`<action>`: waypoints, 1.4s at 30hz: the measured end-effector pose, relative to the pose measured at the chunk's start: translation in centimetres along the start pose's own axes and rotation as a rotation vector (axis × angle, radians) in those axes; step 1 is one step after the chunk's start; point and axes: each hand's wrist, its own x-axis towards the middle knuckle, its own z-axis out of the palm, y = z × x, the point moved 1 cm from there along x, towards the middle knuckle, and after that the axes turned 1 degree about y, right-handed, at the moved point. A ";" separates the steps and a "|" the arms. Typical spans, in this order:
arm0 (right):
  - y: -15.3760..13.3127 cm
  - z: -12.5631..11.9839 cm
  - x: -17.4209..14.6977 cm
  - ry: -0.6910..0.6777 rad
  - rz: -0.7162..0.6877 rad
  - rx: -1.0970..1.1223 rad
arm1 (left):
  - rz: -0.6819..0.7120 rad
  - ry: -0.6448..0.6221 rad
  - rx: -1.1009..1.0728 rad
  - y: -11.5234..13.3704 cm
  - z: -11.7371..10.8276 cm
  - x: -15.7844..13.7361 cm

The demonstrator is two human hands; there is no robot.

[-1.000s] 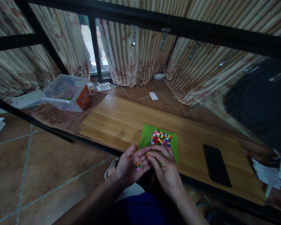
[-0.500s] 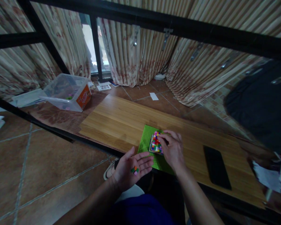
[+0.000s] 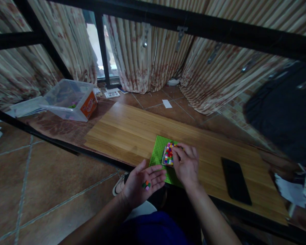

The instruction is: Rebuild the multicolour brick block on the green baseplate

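Observation:
My left hand (image 3: 145, 182) is held palm up with its fingers stretched out, left of and just below the brick stack. Several small toy bricks (image 3: 146, 185) in green, orange and pink rest loose on its palm. On a green studded baseplate (image 3: 156, 149) sits a low block built of many-coloured bricks (image 3: 168, 154). Over the right side of this block bends my right hand (image 3: 187, 163), thumb and forefinger pinched together at its top. Whatever is between those fingertips is hidden, and the hand covers part of the block and plate.
The baseplate lies on a wooden board (image 3: 127, 126). A dark phone-like slab (image 3: 236, 180) lies to the right. At the far left stands a clear plastic box (image 3: 68, 98) with a few bricks inside. A black metal bar (image 3: 168, 20) crosses above, before curtains.
My right hand has shifted slightly over the block, its fingers now lower and more bunched together. The left hand stays still with the bricks on its palm. The view has drifted slightly.

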 end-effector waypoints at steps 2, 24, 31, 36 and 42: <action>0.0 0.0 -0.3 0.002 -0.020 -0.021 | 0.006 -0.005 -0.007 0.2 0.2 -0.1; 0.5 -0.3 -0.7 0.006 0.018 0.070 | 0.106 -0.026 0.035 0.8 1.8 -0.7; -3.8 -3.9 -3.1 -0.018 0.114 0.370 | 0.133 -0.026 0.016 0.7 2.2 -0.6; -7.3 -5.6 -5.0 -0.240 0.054 0.523 | 0.149 -0.023 0.011 0.6 2.8 -0.2; -8.2 -4.8 -5.5 -0.310 0.061 0.490 | 0.107 -0.075 0.060 0.2 3.2 -0.1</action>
